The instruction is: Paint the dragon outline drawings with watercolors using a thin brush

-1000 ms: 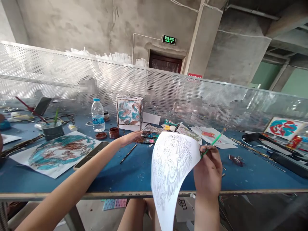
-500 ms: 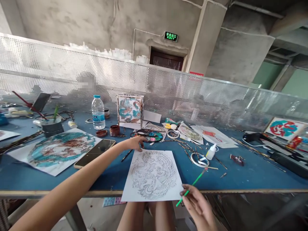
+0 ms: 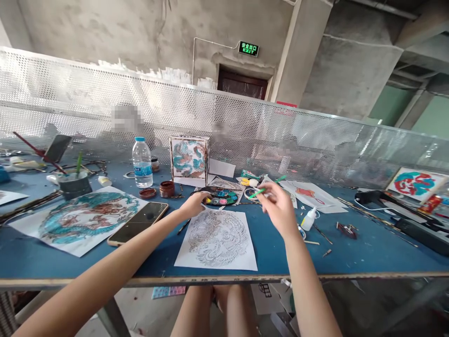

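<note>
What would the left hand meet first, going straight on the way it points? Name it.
Most likely the dark oval paint palette with multicoloured wells, right at the fingertips of the left hand; whether they already touch is unclear.

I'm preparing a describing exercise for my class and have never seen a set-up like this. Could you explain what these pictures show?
There is no machine here: these are a person's bare hands, seen from a camera worn on the head, looking forward and down. On the blue table, directly in front, lies a paper sheet with an uncoloured line drawing. The right hand holds a thin green stick, probably a paintbrush. The left hand is at the sheet's far left corner, beside a paint palette; its grip is unclear. To the left lie a phone and a coloured picture; a water bottle stands behind.
</note>
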### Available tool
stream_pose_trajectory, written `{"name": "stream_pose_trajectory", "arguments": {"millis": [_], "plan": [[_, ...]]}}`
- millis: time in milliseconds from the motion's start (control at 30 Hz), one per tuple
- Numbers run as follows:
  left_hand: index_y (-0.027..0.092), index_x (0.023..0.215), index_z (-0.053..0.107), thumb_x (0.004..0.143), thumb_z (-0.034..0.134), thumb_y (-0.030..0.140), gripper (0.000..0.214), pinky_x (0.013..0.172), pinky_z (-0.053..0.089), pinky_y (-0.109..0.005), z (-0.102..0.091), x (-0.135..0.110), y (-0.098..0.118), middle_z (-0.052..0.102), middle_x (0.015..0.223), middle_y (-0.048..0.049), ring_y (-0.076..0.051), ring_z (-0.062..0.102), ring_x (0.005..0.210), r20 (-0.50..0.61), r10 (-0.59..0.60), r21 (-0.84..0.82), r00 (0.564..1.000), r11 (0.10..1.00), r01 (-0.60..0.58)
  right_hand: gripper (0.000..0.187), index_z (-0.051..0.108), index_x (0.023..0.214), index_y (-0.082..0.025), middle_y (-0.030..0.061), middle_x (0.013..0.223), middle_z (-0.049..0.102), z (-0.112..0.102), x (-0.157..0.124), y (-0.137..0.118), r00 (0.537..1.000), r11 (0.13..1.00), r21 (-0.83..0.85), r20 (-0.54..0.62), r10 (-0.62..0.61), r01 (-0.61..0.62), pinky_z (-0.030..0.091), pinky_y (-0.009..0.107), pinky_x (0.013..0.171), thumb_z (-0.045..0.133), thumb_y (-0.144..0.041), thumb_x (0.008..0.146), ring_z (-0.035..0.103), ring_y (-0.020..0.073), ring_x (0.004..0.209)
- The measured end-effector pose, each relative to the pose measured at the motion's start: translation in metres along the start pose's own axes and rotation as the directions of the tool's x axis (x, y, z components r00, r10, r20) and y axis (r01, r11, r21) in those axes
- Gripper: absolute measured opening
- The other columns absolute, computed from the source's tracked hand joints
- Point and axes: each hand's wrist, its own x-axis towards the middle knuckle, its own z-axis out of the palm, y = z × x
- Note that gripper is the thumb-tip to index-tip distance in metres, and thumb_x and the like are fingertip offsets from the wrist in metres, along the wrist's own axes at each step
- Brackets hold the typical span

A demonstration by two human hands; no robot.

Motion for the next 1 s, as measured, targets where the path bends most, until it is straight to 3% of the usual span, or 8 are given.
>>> {"name": "stream_pose_trajectory", "arguments": {"millis": [100,167,233,367,533,733,867,1000], "plan": [[0.015,0.098,0.06,0.057,0.05,0.004,0.043,0.073,0.044,-0.028,0.002,0.001,-0.001,0.063,0.091,-0.0062,-0.022,0.057,0.087,-0.026,-0.002,-0.003,1.0,1.0,0.002,0.023,0.055,0.092,-0.017,0.0041,0.074,0.063,0.012,0.051,0.035,0.994,0.961,-0.253,0.035,-0.104,0.11,0.039,0.023,0.051,0.041,-0.035,0.087,0.051,0.011,0.05],[0.014,0.098,0.06,0.057,0.053,0.006,0.043,0.071,0.044,-0.028,0.002,0.001,-0.002,0.063,0.09,-0.0065,-0.022,0.057,0.084,-0.025,-0.022,-0.035,0.999,0.999,0.022,0.026,0.058,0.093,-0.018,0.0056,0.074,0.065,0.019,0.065,0.062,0.986,0.859,-0.485,0.053,-0.157,0.163,0.04,0.025,0.058,0.036,-0.033,0.089,0.057,0.0156,0.061],[0.013,0.099,0.06,0.056,0.055,0.007,0.044,0.068,0.044,-0.027,0.003,0.001,-0.002,0.063,0.086,-0.0058,-0.021,0.058,0.08,-0.013,-0.046,-0.096,0.999,0.994,0.045,0.027,0.059,0.096,-0.019,0.0073,0.089,0.067,0.023,0.065,0.084,0.972,0.776,-0.587,0.117,-0.202,0.232,0.041,0.026,0.063,0.036,-0.03,0.09,0.061,0.0185,0.074],[0.014,0.098,0.061,0.056,0.058,0.011,0.042,0.068,0.046,-0.027,0.009,0.0,0.001,0.062,0.079,-0.003,-0.019,0.058,0.075,-0.02,-0.097,-0.2,0.995,0.975,0.091,0.031,0.061,0.097,-0.021,0.0052,0.104,0.065,0.021,0.055,0.107,0.959,0.809,-0.516,0.145,-0.242,0.282,0.043,0.026,0.074,0.033,-0.034,0.091,0.06,0.019,0.093],[0.015,0.093,0.061,0.057,0.055,0.008,0.038,0.074,0.046,-0.028,0.012,-0.001,0.004,0.063,0.089,-0.0048,-0.019,0.058,0.081,-0.15,-0.093,-0.221,0.984,0.974,0.058,0.036,0.061,0.097,-0.019,0.0067,0.091,0.067,0.014,0.056,0.108,0.976,0.864,-0.458,0.049,-0.212,0.211,0.043,0.027,0.069,0.032,-0.04,0.091,0.061,0.0194,0.081],[0.015,0.092,0.059,0.059,0.057,0.01,0.033,0.071,0.047,-0.027,0.016,0.002,0.001,0.062,0.083,-0.0024,-0.017,0.057,0.075,-0.15,-0.114,-0.335,0.982,0.94,0.058,0.036,0.061,0.097,-0.019,0.0067,0.091,0.066,0.018,0.055,0.11,0.979,0.889,-0.411,0.057,-0.195,0.201,0.044,0.027,0.069,0.033,-0.04,0.09,0.061,0.0188,0.079],[0.016,0.092,0.06,0.061,0.054,0.008,0.033,0.072,0.046,-0.028,0.02,0.001,0.001,0.059,0.083,-0.0032,-0.017,0.055,0.077,-0.169,-0.045,-0.208,0.985,0.978,0.009,0.034,0.061,0.098,-0.021,0.0065,0.1,0.064,0.023,0.054,0.11,0.969,0.889,-0.385,0.127,-0.213,0.246,0.044,0.028,0.074,0.032,-0.038,0.09,0.059,0.0187,0.088],[0.016,0.097,0.059,0.061,0.049,0.005,0.039,0.071,0.044,-0.028,0.02,0.002,0.001,0.056,0.079,-0.0027,-0.017,0.054,0.075,-0.121,0.038,-0.13,0.992,0.99,-0.053,0.033,0.061,0.101,-0.022,0.0059,0.102,0.064,0.026,0.052,0.108,0.963,0.887,-0.383,0.177,-0.203,0.258,0.043,0.029,0.077,0.033,-0.036,0.09,0.059,0.0189,0.091]]}}
